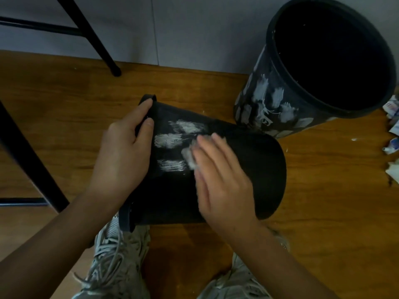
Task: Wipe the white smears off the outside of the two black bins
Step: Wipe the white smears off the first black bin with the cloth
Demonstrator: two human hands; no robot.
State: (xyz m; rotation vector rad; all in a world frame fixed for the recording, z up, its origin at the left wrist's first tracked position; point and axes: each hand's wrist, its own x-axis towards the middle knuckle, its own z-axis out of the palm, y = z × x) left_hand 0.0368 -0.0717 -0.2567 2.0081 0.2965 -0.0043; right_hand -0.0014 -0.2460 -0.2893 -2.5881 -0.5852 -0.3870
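A black bin lies on its side on the wooden floor, its rim to the left. My left hand grips that rim, fingers curled over its edge. Three white smears mark the bin's wall near the rim. My right hand presses a small white wipe flat against the wall beside the smears, fingers straight and blurred. The second black bin stands upright at the back right, its outside covered with several white smears.
Black metal chair legs stand at the back left, and another black frame at the left. Crumpled paper scraps lie at the right edge. My two grey sneakers are under the lying bin. A grey wall runs behind.
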